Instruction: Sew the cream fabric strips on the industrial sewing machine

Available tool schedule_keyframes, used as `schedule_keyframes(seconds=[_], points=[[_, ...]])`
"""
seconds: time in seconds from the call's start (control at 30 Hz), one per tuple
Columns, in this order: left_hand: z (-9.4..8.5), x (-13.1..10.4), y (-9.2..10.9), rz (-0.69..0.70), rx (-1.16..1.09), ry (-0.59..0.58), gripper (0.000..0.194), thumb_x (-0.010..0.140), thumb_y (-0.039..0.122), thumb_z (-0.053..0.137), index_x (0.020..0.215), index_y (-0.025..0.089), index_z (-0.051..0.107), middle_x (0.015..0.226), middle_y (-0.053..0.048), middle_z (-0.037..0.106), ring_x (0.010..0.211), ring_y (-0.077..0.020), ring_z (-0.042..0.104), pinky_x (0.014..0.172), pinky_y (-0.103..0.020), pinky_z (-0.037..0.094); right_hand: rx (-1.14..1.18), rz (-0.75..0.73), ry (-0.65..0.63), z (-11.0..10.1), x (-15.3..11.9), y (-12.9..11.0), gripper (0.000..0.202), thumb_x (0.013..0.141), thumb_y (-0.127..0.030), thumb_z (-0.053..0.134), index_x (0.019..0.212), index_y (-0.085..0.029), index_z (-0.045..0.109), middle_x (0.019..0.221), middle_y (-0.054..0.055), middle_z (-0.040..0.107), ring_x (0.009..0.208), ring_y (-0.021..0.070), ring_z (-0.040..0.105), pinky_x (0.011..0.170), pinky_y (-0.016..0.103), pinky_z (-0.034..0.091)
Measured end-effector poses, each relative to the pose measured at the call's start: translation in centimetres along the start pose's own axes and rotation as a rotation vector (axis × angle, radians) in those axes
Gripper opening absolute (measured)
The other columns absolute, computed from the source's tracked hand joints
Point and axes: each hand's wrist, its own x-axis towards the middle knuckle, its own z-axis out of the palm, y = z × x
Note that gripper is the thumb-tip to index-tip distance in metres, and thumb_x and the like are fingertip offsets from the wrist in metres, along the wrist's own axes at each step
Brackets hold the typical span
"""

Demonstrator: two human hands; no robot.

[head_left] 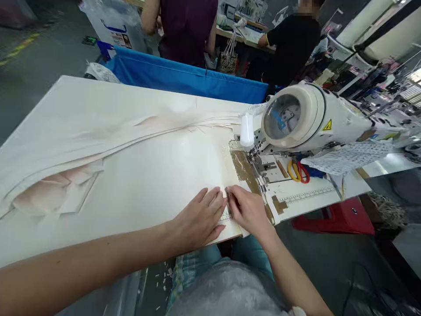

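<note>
My left hand [202, 217] lies on the white table top [171, 171] near its front edge, fingers stretched out and side by side. Just right of it, my right hand [249, 208] is closed in a pinch, its fingertips down at the table. A small dark bit shows at those fingertips, too small to name. Between the hands runs a printed measuring scale [225, 217], partly covered by them. The white sewing machine [297, 114] stands beyond my right hand. Long pale fabric [131, 136] stretches across the table from the machine toward the left, away from both hands.
Scissors with yellow and red handles [298, 171] lie by the machine bed. Patterned cloth [351, 153] hangs from the machine arm. Behind the table is a blue fabric bin [190, 74]; two people work beyond it. A red stool [335, 218] stands below right.
</note>
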Motion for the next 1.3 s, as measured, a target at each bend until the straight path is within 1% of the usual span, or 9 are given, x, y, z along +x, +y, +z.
schedule_keyframes(seconds=[0.13,0.27,0.37,0.6,0.87,0.97,1.1,1.2,1.3], points=[[-0.2,0.1,-0.1,0.002,0.005,-0.015,0.055,0.097,0.043,0.047,0.131,0.001,0.058,0.131,-0.021,0.060,0.126,-0.0349,0.050,0.104,-0.045,0.034,0.118,0.089,-0.027,-1.4,-1.6,0.0,0.015,0.097,-0.020,0.042,0.094,-0.020,0.057,0.076,0.001,0.069,0.059,0.0144,0.062,0.054,0.025,0.037],[-0.2,0.0,0.0,0.020,0.007,-0.050,0.056,0.097,0.043,0.046,0.135,0.002,0.055,0.133,-0.023,0.057,0.129,-0.0379,0.048,0.105,-0.047,0.033,0.185,0.166,0.085,-0.8,-1.6,-0.1,0.013,0.098,-0.022,0.043,0.097,-0.021,0.056,0.079,0.001,0.070,0.060,0.0144,0.062,0.055,0.024,0.040],[-0.2,-0.1,0.0,0.032,0.000,-0.072,0.059,0.097,0.045,0.045,0.136,0.001,0.053,0.134,-0.025,0.055,0.131,-0.0401,0.045,0.106,-0.049,0.033,0.165,0.139,0.110,0.1,-0.8,-0.1,0.014,0.098,-0.021,0.042,0.099,-0.021,0.056,0.082,0.002,0.071,0.066,0.0158,0.065,0.060,0.025,0.042],[-0.4,-0.1,-0.2,0.042,-0.004,-0.099,0.061,0.097,0.047,0.044,0.134,0.000,0.054,0.135,-0.026,0.054,0.132,-0.0406,0.044,0.107,-0.050,0.033,0.067,0.098,0.043,0.6,0.0,-0.3,0.016,0.098,-0.020,0.041,0.100,-0.022,0.057,0.075,0.001,0.069,0.065,0.0159,0.065,0.057,0.025,0.038],[-0.8,0.1,-0.2,0.053,0.020,-0.097,0.058,0.097,0.045,0.044,0.134,0.002,0.055,0.133,-0.025,0.057,0.130,-0.0398,0.047,0.103,-0.049,0.037,0.033,0.066,0.023,-0.7,-2.5,-0.4,0.016,0.095,-0.018,0.043,0.098,-0.019,0.059,0.075,0.002,0.068,0.062,0.0155,0.062,0.055,0.025,0.035],[-0.7,0.0,-0.2,0.052,0.016,-0.083,0.057,0.097,0.044,0.045,0.135,0.002,0.055,0.133,-0.025,0.057,0.129,-0.0399,0.048,0.102,-0.049,0.038,0.177,0.158,0.002,-1.7,-3.9,-0.3,0.014,0.096,-0.020,0.044,0.095,-0.020,0.058,0.069,-0.001,0.062,0.055,0.0128,0.056,0.053,0.024,0.035],[-0.5,0.0,-0.1,0.050,-0.030,-0.046,0.053,0.097,0.040,0.045,0.132,0.002,0.057,0.136,-0.022,0.056,0.134,-0.0352,0.044,0.109,-0.049,0.032,0.382,0.345,0.135,-2.0,-4.9,-0.5,0.012,0.098,-0.027,0.045,0.098,-0.021,0.055,0.064,-0.005,0.055,0.049,0.0106,0.049,0.050,0.022,0.037],[-0.3,0.0,-0.1,0.085,-0.044,-0.050,0.051,0.098,0.038,0.042,0.131,0.001,0.058,0.136,-0.019,0.057,0.133,-0.0314,0.045,0.113,-0.046,0.030,0.366,0.333,0.169,-1.3,-4.8,-1.0,0.012,0.098,-0.026,0.046,0.100,-0.021,0.056,0.069,-0.003,0.060,0.055,0.0119,0.055,0.053,0.023,0.041],[-0.4,-0.1,0.1,0.093,-0.007,-0.062,0.054,0.098,0.040,0.042,0.135,0.003,0.055,0.136,-0.022,0.057,0.130,-0.0342,0.047,0.111,-0.050,0.031,0.283,0.273,0.154,-0.5,-4.1,-1.2,0.014,0.098,-0.023,0.045,0.100,-0.021,0.058,0.079,0.001,0.068,0.064,0.0140,0.062,0.058,0.024,0.043]])
